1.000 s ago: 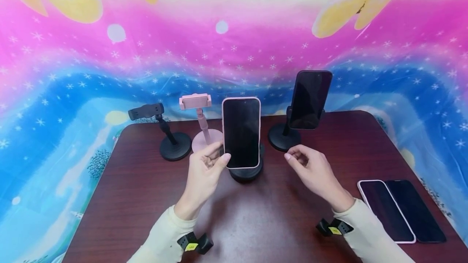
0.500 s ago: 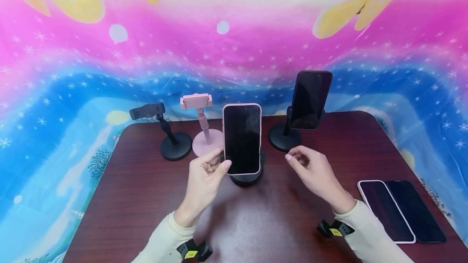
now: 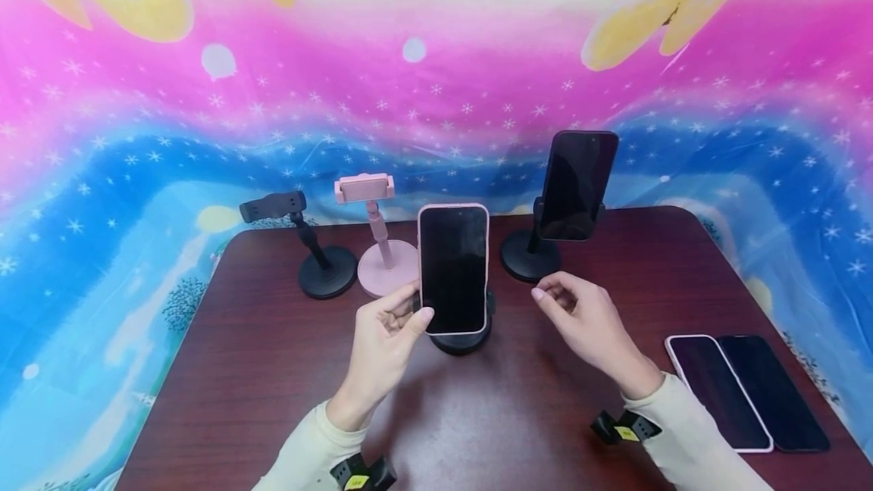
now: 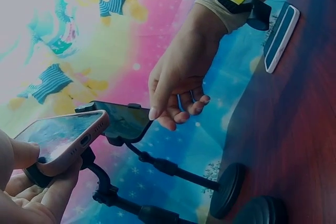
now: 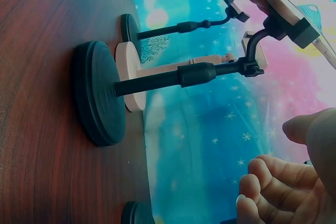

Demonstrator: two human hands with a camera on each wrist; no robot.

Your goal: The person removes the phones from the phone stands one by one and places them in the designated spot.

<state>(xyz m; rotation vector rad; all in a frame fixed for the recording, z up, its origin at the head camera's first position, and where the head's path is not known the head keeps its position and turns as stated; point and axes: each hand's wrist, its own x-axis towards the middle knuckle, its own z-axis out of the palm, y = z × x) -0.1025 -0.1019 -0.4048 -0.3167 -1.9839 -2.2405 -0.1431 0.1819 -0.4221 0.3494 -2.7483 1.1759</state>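
A phone in a pink case [image 3: 453, 271] sits upright in the clamp of a black phone stand [image 3: 462, 342], in the middle of the table. My left hand [image 3: 382, 343] grips the phone and clamp at the lower left corner. In the left wrist view the thumb [image 4: 23, 153] presses on the screen side, with the fingers behind. The stand's post [image 5: 152, 83] shows in the right wrist view. My right hand [image 3: 580, 317] hovers right of the stand, fingers loosely curled, holding nothing.
A black stand [image 3: 534, 256] at the back right bears a black phone [image 3: 580, 186]. A pink stand [image 3: 387, 267] and another black stand [image 3: 327, 273] stand at the back left, without phones. Two phones, one white-rimmed [image 3: 718, 392] and one black [image 3: 774, 392], lie at the right.
The pink-cased phone and its stand have come a little nearer to me, and the phone sits lower in view. My left hand has moved with them. The right hand has stayed put.
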